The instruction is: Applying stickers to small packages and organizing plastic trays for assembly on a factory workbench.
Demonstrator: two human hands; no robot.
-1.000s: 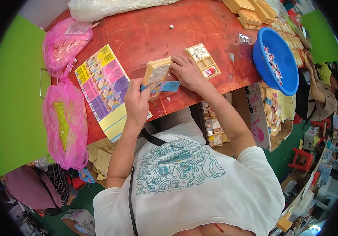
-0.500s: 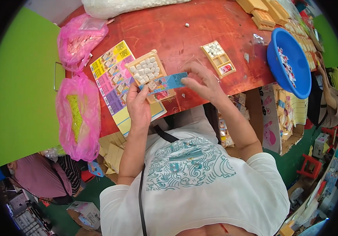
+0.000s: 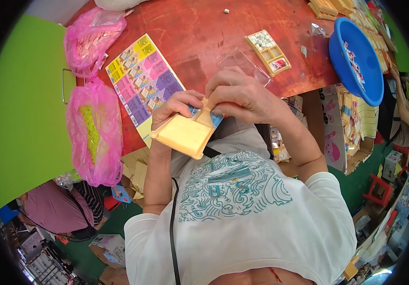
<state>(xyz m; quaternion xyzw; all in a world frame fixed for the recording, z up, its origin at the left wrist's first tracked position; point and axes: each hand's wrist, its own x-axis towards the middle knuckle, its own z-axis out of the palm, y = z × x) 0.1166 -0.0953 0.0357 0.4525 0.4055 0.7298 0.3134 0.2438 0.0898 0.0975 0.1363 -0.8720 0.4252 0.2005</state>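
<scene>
A cream plastic tray [image 3: 184, 136] is held up near my shirt, its plain back facing up and tilted. My left hand [image 3: 178, 107] grips its far left side with curled fingers. My right hand [image 3: 243, 97] pinches at its far right part, where a blue card strip [image 3: 217, 119] shows partly under the tray. The tray's filled face is hidden. On the red table lies a sheet of printed yellow, pink and purple strips [image 3: 153, 76], beyond my left hand. Another cream tray [image 3: 267, 53] with small white cubes and a red packet lies farther right.
A blue basin [image 3: 374, 88] holding small packets stands at the right table edge. Pink plastic bags [image 3: 84, 57] sit at the left. A clear plastic piece [image 3: 242, 59] and a lone white cube [image 3: 226, 11] lie on the table [image 3: 190, 28]. Cartons stand below.
The tray has been turned over, from its white cubes showing to its back showing, and brought closer to my body. The blue card strip is now mostly hidden behind it.
</scene>
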